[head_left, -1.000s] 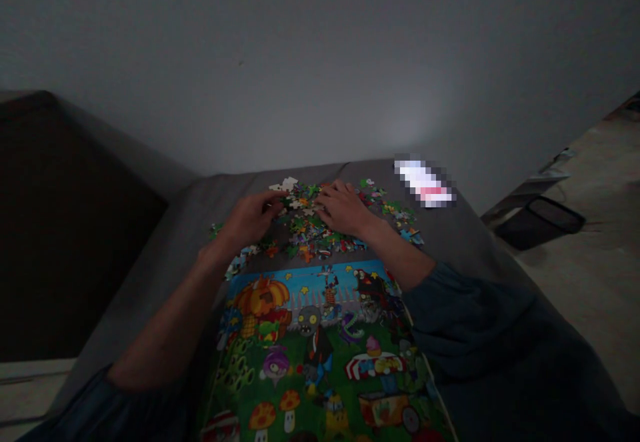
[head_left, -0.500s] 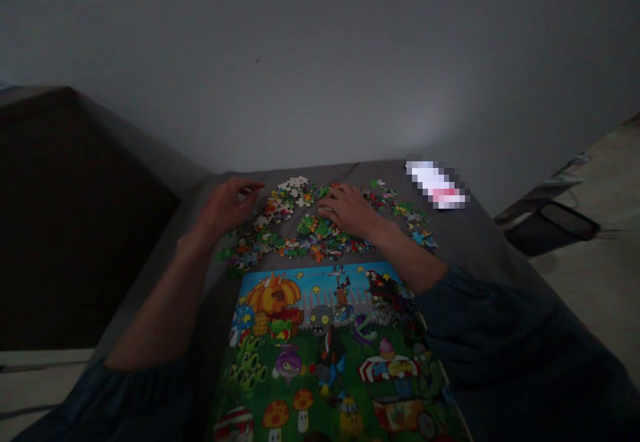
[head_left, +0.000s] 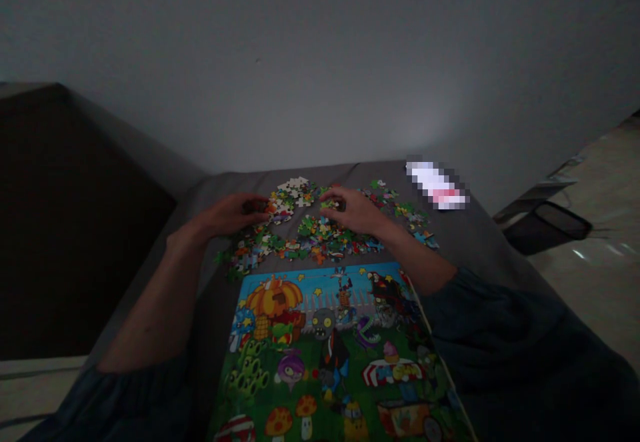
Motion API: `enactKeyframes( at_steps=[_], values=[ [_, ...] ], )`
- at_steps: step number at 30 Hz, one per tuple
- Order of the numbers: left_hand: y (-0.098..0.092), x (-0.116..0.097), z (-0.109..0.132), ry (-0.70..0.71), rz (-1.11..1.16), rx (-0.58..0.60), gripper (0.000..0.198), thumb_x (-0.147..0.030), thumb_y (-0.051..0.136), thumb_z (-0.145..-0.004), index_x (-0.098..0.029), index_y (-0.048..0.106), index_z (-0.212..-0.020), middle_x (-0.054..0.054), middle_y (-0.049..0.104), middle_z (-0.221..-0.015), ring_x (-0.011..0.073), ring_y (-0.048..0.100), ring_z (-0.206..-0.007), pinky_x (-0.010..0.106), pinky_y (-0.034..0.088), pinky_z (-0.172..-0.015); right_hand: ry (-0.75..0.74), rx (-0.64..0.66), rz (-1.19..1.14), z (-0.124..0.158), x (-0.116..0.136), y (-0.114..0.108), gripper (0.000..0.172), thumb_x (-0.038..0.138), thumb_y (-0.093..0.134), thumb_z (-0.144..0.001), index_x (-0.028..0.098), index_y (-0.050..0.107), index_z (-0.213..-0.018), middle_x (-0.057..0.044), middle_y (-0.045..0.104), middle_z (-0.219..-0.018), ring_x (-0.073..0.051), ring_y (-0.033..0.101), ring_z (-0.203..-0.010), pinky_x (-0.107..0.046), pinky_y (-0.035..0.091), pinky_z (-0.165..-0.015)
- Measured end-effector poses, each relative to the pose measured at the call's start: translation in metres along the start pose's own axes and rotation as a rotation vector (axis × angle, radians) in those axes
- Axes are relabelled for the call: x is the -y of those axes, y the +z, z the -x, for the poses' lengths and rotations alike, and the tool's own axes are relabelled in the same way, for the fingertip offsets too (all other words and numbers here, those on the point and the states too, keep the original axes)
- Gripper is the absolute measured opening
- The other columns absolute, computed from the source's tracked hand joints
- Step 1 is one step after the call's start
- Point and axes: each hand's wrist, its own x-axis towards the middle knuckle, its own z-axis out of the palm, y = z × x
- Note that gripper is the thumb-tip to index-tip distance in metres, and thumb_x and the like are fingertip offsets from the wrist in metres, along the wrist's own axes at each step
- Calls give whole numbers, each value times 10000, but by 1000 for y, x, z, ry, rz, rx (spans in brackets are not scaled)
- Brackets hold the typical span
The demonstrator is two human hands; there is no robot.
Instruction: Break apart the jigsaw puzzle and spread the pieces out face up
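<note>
Loose jigsaw pieces (head_left: 320, 232) lie spread in a pile on the grey cloth, some showing white backs. At the pile's left edge is my left hand (head_left: 235, 214), thumb and fingers apart, its fingertips beside the pieces. My right hand (head_left: 353, 210) rests over the pile's middle right, fingers curved with a gap between them and the thumb; no held piece can be made out. Nearer to me lies a colourful cartoon picture (head_left: 325, 355) with a pumpkin, mushrooms and a zombie.
A bright phone-like object (head_left: 436, 185), partly pixelated, lies at the back right of the cloth surface (head_left: 480, 242). A pale wall (head_left: 300, 82) rises behind. A dark block (head_left: 75, 229) stands at the left, and a dark-framed object (head_left: 560, 222) is at the right.
My left hand has moved slightly right and down, its thumb and fingers parting more. My right hand has lifted its fingers into a curved, open shape over the pieces.
</note>
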Motion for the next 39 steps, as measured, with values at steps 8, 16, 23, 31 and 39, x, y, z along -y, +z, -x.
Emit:
enactKeyframes(
  at_steps=[8, 16, 23, 31, 39],
  values=[
    [18, -21, -10, 169, -105, -22, 511, -538, 784, -858, -316, 747, -1317, 92, 644, -1469, 310, 584, -1354, 497, 425, -1195, -14, -23, 137, 1, 5, 4, 386, 316, 548, -1097, 242, 660, -1458, -109, 629, -1524, -341, 467, -1376, -535, 401, -1125],
    [21, -27, -10, 201, -112, -41, 354, -494, 752, -919, -285, 781, -1203, 96, 632, -1438, 305, 565, -1348, 532, 395, -1202, -98, 102, 250, -12, 15, 22, 361, 287, 520, -1114, 282, 676, -1439, -49, 655, -1526, -350, 470, -1387, -515, 391, -1105],
    [22, -20, -13, 193, -75, -47, 389, -606, 749, -889, -252, 780, -1047, 80, 678, -1344, 284, 597, -1282, 482, 452, -1178, -88, 84, 330, -16, 10, 19, 304, 319, 514, -1119, 245, 750, -1297, -102, 728, -1347, -342, 504, -1292, -472, 394, -1027],
    [17, -20, -11, 210, -61, -94, 496, -645, 523, -1015, -233, 798, -1037, 82, 708, -1278, 280, 614, -1250, 487, 446, -1180, -85, 76, 367, -12, 7, 13, 413, 214, 459, -1106, 215, 659, -1467, -127, 671, -1467, -348, 511, -1336, -488, 408, -1072],
    [10, -27, -9, 222, -48, -67, 619, -648, 359, -1073, -208, 792, -1036, 109, 721, -1189, 301, 619, -1202, 518, 470, -1143, -47, 101, 383, -8, 7, 12, 463, 118, 469, -1042, 211, 689, -1438, -112, 642, -1535, -390, 464, -1434, -556, 415, -1097]
  ],
)
